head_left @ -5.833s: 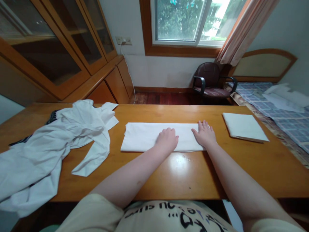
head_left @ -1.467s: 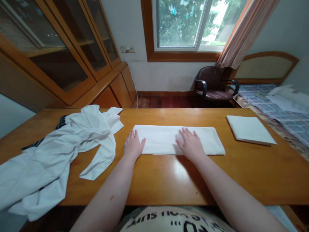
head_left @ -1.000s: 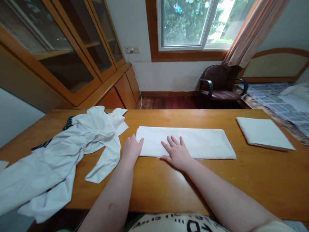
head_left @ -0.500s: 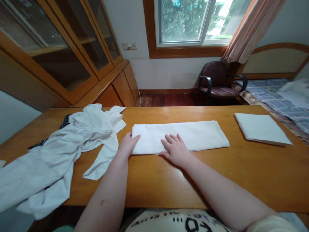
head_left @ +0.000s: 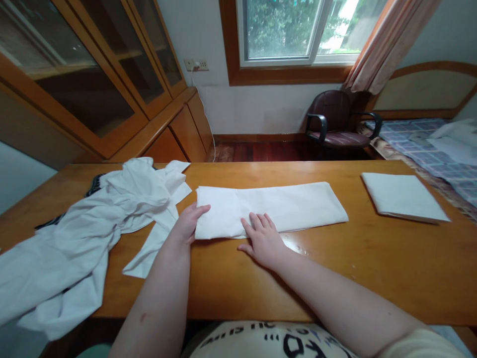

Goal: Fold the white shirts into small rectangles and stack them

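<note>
A white cloth (head_left: 294,204), folded into a long flat strip, lies across the wooden table in front of me. My left hand (head_left: 188,222) pinches its left end, the thumb on top and the other fingers mostly hidden beneath or behind the edge. That end looks slightly raised. My right hand (head_left: 263,241) rests on the near edge of the strip, left of its middle, with fingers stretched out and the thumb on the wood. Left of the strip, a rumpled heap of white cloth (head_left: 126,199) with dark patterned trim spreads to the table's front edge, one strap-like end trailing.
A square folded white cloth (head_left: 404,196) lies at the right end of the wooden table (head_left: 335,278). Past the far edge are a brown armchair (head_left: 335,119), a bed (head_left: 425,144) and a window. A glass-fronted cabinet (head_left: 160,119) stands at the left.
The folded strip has shifted slightly left, its left end now a little lifted in my left hand. My right hand has slid left and nearer to me along the strip's edge.
</note>
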{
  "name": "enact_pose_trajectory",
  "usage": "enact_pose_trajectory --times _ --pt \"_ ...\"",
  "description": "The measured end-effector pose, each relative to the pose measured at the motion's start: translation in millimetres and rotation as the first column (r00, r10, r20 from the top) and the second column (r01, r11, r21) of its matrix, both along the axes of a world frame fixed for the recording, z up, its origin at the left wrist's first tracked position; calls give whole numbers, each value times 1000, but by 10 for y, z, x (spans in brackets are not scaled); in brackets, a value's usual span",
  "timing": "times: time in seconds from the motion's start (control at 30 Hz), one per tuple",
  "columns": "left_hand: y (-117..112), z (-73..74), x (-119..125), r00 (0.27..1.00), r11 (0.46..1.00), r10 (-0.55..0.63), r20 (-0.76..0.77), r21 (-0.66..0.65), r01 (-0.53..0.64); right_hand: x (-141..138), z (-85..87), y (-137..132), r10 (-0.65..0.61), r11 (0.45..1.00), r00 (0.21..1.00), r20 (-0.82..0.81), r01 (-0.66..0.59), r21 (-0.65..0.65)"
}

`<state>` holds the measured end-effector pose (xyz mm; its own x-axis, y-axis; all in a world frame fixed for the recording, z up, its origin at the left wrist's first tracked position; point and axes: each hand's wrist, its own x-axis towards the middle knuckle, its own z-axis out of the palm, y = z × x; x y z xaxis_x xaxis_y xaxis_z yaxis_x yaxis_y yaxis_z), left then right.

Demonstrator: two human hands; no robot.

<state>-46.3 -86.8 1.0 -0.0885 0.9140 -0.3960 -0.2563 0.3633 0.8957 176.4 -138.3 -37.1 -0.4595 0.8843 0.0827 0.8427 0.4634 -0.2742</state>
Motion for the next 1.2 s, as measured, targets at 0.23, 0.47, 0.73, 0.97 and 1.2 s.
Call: enact_pose_trajectory --times 0.23,0.47,0.73,0.97,1.2 --pt "-110 277 323 967 998 23 255 53 -38 53 20 78 66 997 984 -166 -73 -33" --pt "-44 428 565 928 993 113 356 -24 -111 86 -20 62 128 992 942 -309 -123 36" --pt "-20 319 529 966 986 159 203 6 -164 129 92 28 221 966 897 -383 -256 -43" --pt "-19 412 725 960 995 87 267 27 -97 139 -35 135 -91 971 661 -745 -107 -214" --pt "119 348 1371 969 983 -32 244 182 -13 224 -121 382 -463 877 114 -879 -87 -473"
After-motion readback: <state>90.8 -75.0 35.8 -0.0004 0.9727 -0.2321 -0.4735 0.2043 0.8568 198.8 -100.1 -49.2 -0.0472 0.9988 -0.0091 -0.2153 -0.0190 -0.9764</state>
